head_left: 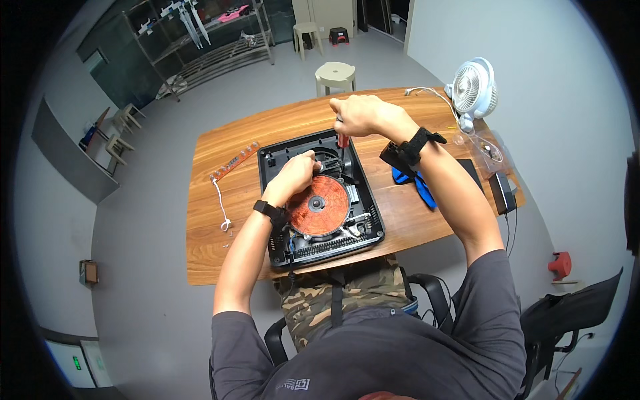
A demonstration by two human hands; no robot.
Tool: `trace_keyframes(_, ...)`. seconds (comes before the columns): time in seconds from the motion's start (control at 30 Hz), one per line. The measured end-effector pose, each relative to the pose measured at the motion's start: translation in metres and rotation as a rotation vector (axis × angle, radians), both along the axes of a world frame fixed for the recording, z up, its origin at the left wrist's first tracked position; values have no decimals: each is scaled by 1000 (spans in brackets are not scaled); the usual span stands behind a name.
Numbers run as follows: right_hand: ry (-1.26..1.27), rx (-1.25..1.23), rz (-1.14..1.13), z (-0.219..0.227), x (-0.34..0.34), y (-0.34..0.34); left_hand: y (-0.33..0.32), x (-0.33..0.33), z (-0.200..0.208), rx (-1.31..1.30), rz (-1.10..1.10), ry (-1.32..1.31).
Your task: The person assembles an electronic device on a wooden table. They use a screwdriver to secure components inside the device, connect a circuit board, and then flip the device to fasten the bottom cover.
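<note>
An opened induction cooker's black housing (375, 229) lies on the wooden table in front of me. Inside it sits a round copper-coloured coil (327, 217), with a black fan (325, 154) beyond it. My right hand (363, 115) grips a screwdriver (343, 141) by its red handle, held upright with the shaft pointing down into the housing's far right part. Over the far left edge of the coil rests my left hand (297, 175), its fingers closed beside the fan; whatever they pinch is hidden.
Left of the housing lies an orange strip board (235, 161) with a white cable. To the right are a blue-and-black item (417, 185), a black adapter (503, 193) and a clear plastic tray (485, 148). A white fan (472, 88) stands at the table's far right corner.
</note>
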State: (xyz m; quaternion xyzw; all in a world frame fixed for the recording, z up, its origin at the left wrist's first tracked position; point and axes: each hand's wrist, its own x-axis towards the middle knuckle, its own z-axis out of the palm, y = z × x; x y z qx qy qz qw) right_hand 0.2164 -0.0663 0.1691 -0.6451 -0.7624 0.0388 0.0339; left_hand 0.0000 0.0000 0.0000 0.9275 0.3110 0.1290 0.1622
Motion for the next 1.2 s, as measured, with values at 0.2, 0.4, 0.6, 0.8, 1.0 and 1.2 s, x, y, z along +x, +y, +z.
trace_keyframes(0.2,-44,79,-56,-9,-11,-2,-9,-5,-1,71,-79,2)
trace_keyframes(0.4,-70,93,-63,-5,-7,-3,-4,-1,-8,110,-100,-114)
trace_keyframes(0.6,-76,51,8,-4,-4,4,-5,-3,-7,105,-69,-98)
trace_keyframes(0.8,-188,124,-32,-5,1,3,-5,-2,-9,104,-80,-146)
trace_keyframes(1.0,-118,79,130,-4,9,-3,-6,-4,-5,98,-70,-110)
trace_keyframes(1.2,-129,98,47,-9,-2,6,-12,-2,2,54,-42,-94)
